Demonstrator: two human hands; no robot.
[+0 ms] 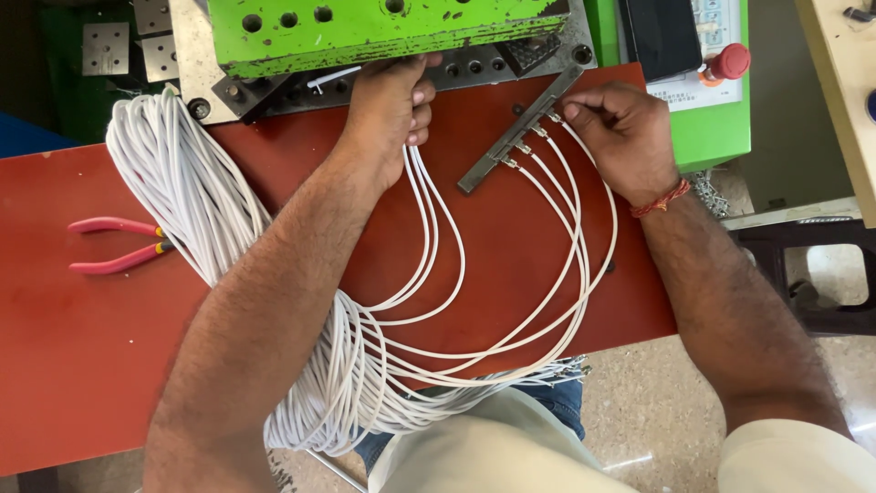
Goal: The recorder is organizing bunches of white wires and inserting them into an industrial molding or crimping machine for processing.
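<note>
Wires (pixel 429 228), white, light and floppy, look best gripped near their metal tips; your left hand (pixel 392 100) clasps several, your right hand (pixel 616 128) pinches one at the worktop's far edge.

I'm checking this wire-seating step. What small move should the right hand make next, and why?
Probably press the wire end pinched in the right hand down into the metal bar. Several white wires already sit with their tips along the bar, and this one is at its upper end. The left hand holds other wires at the green machine.
</note>
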